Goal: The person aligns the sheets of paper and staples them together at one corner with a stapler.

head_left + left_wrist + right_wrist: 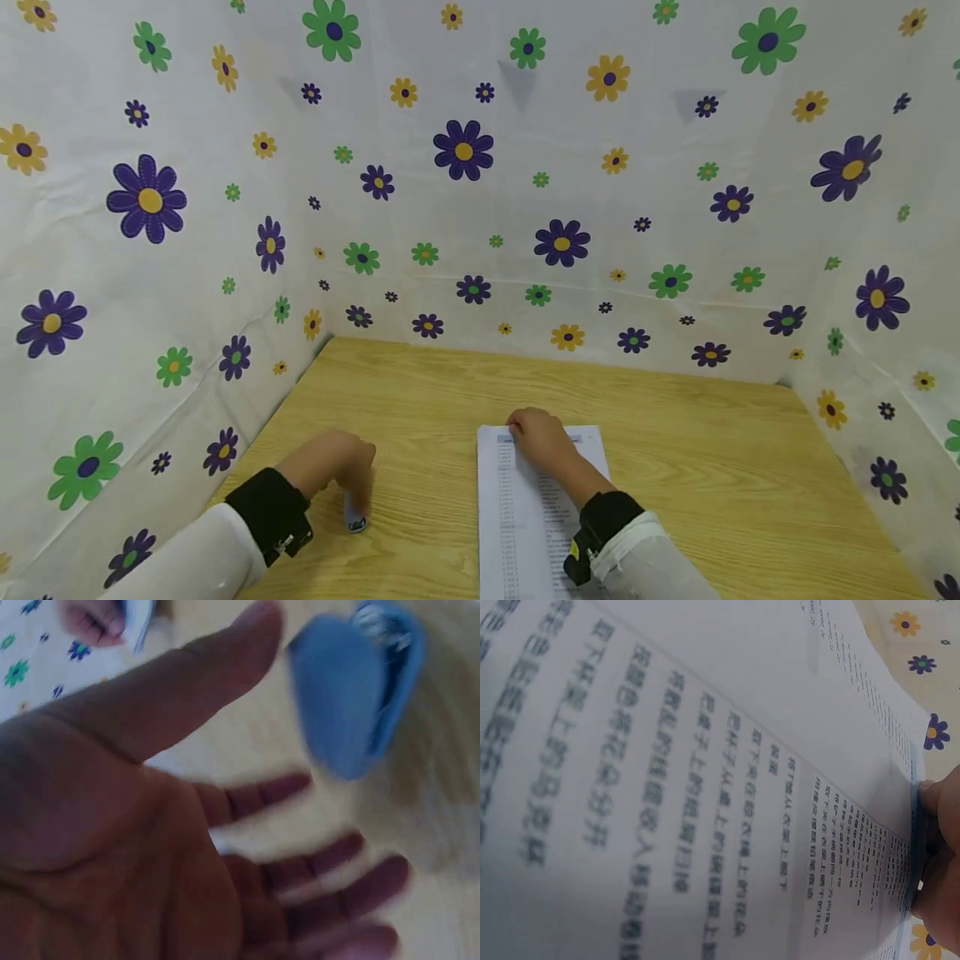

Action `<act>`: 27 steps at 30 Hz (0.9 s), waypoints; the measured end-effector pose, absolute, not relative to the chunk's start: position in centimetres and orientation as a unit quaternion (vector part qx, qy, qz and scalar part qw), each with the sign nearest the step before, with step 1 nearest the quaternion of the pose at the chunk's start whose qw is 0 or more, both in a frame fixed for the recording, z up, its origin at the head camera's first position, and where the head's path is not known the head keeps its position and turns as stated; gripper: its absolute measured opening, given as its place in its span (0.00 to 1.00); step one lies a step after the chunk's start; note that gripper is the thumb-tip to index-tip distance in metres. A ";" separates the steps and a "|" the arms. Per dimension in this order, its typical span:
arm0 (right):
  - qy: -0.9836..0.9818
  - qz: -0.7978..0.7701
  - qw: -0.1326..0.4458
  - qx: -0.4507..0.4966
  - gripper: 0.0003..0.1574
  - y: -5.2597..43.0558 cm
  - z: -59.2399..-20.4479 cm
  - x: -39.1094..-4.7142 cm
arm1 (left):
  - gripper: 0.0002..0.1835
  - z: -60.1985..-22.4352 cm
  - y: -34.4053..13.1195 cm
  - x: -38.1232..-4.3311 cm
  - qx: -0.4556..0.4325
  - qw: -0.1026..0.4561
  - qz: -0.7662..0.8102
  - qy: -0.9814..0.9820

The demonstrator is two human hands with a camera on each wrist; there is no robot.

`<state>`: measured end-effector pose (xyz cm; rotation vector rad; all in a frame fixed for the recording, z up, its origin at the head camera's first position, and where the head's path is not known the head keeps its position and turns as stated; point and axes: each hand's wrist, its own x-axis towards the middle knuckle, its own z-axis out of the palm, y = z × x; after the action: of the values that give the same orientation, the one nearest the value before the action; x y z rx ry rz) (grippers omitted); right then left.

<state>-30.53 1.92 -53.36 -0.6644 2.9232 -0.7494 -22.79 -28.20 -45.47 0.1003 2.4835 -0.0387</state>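
A stack of printed paper sheets [517, 533] lies on the wooden table in front of me. My right hand [543, 440] pinches its top edge; in the right wrist view, thumb and fingers [939, 881] close on the sheets' edge. Left of the paper, my left hand [339, 462] hangs over a small light-blue stapler [353, 512], which it partly covers in the head view. Seen from the left wrist, the stapler [337, 697] lies beyond the spread thumb and fingertips, with metal showing inside it. That hand's fingers are extended and blurred, with a visible gap to the stapler.
The wooden table [720, 467] stretches out on both sides of the paper. White cloth with printed flowers [465, 208] hangs along the back and both sides of the table. Both wrists wear black bands [270, 512] over white sleeves.
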 end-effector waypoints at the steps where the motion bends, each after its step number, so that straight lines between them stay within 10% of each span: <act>1: 0.947 -0.241 0.023 -0.212 0.11 2.1 -53.3 -30.6 | 0.32 -45.7 -28.0 -22.6 0.009 0.334 -0.011 0.943; 9: 0.950 -0.237 0.008 -0.203 0.10 2.5 -53.9 -31.0 | 0.21 -47.7 -27.1 -22.3 -0.091 0.356 0.032 0.930; 27: 0.953 -0.235 0.016 -0.189 0.11 2.3 -53.6 -30.8 | 0.16 -51.8 -24.5 -25.7 -0.062 0.160 0.346 0.922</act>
<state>-30.83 2.27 -53.62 -0.5878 2.9644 -0.7303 -25.72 -24.55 -51.84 -0.1765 2.6352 0.9890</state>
